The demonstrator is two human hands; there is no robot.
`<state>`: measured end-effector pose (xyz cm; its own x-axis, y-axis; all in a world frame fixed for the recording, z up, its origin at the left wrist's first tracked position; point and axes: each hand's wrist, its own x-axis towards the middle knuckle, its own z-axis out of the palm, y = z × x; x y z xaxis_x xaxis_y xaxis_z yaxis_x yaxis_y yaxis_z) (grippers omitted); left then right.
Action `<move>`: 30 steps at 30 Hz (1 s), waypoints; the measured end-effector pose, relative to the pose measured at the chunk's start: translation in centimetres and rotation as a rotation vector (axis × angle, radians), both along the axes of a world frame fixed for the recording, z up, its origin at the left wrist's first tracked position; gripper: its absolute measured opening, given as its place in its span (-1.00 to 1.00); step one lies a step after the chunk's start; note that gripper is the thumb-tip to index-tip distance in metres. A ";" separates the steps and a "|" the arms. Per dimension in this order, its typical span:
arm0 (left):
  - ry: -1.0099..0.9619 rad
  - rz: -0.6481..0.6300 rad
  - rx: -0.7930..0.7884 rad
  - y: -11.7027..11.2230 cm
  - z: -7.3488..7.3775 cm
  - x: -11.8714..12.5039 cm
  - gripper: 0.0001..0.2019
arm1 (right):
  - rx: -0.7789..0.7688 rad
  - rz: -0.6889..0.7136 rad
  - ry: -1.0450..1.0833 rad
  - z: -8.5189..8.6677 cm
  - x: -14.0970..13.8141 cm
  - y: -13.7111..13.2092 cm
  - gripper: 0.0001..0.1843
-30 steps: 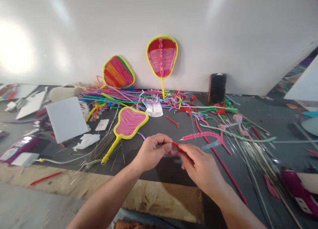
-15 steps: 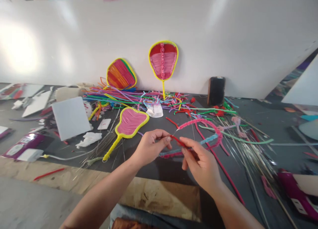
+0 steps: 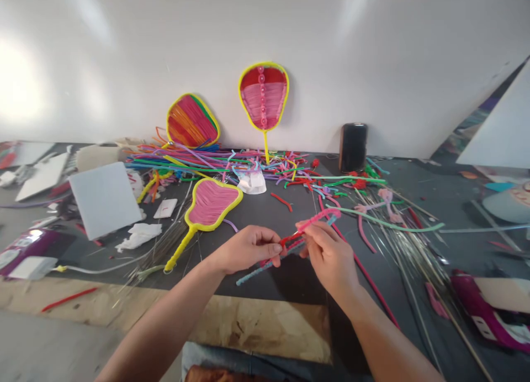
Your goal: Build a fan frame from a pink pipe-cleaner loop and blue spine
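Observation:
My left hand (image 3: 248,248) and my right hand (image 3: 329,255) meet over the dark mat, both pinched on a short red pipe cleaner (image 3: 290,239). A pink pipe cleaner (image 3: 317,218) and a light blue one (image 3: 252,274) are bundled with it and stick out on either side of my fingers. A pink fan with a yellow rim and handle (image 3: 209,205) lies flat just left of my left hand. A long red pipe cleaner (image 3: 368,277) runs along the mat under my right wrist.
A heap of coloured pipe cleaners (image 3: 215,161) lies along the wall, with two finished fans (image 3: 263,97) (image 3: 191,121) leaning there beside a black cylinder (image 3: 353,147). Thin metal wires (image 3: 408,255) spread at right, a white foam square (image 3: 103,199) and crumpled tissue (image 3: 138,235) at left.
The pink and blue pipe cleaners have swung round: the pink arc has folded in toward my right hand and the blue end now points down-left. Both hands stay pinched together.

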<state>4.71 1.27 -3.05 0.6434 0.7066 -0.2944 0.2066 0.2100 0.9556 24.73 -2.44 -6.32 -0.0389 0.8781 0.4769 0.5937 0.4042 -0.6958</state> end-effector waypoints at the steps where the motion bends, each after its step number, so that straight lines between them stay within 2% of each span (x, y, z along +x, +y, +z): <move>1: -0.019 0.022 -0.021 -0.1 0.0 0.0 -0.69 | -0.003 -0.006 0.007 0.1 -0.1 0.0 -0.78; 4: -0.103 0.097 -0.090 -0.3 -0.1 0.0 -0.69 | 0.026 -0.009 0.018 0.4 -0.2 -0.2 -0.82; 9: -0.222 0.191 -0.190 -0.6 -0.3 0.1 -0.73 | 0.124 0.079 -0.001 0.4 -0.3 -0.4 -0.74; 15: -0.193 0.189 -0.162 -0.6 -0.3 0.1 -0.73 | 0.144 0.049 -0.250 0.0 -0.1 -0.2 -0.65; 19: -0.143 0.161 -0.121 -0.7 -0.3 0.4 -0.71 | 0.156 -0.010 -0.135 -0.1 0.0 -0.3 -0.65; 23: -0.092 0.125 -0.102 -1.0 -0.3 0.7 -0.72 | 0.133 0.032 0.047 -0.3 0.1 -0.4 -0.71; 26: -0.106 0.138 -0.101 -1.1 -0.3 0.6 -0.73 | 0.145 0.027 0.021 -0.1 0.0 -0.3 -0.75; 30: -0.136 0.224 -0.092 -0.8 -0.2 0.2 -0.73 | 0.188 -0.021 -0.069 0.6 -0.3 -0.1 -0.80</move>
